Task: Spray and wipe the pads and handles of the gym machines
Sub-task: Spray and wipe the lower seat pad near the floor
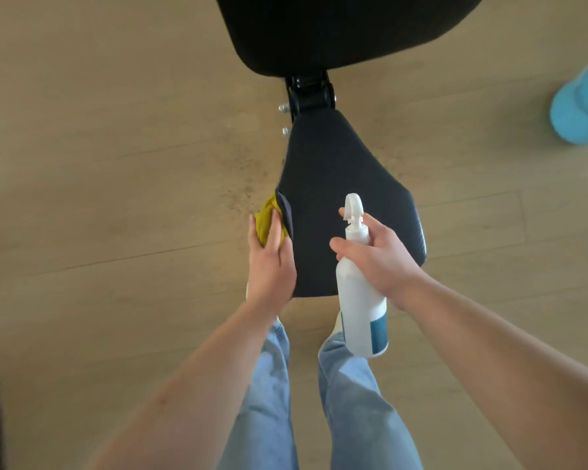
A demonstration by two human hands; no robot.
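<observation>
**Left hand (270, 259) on cloth (267, 215) at seat pad (340, 198), right hand (381, 256) on spray bottle (360, 300)**

Left hand: pressing yellow cloth vs left side edge of black seat pad, fingers laid nearly straight over it, thumb not visible. Right hand: wrapped round neck of white spray bottle, index finger by trigger, nozzle pointing fwd over pad, bottle hanging over pad's near right corner. Back pad (336, 28) at top, joined by black hinge (308, 93). Wood floor (116, 164); blue obj (577, 103) far right.
</observation>
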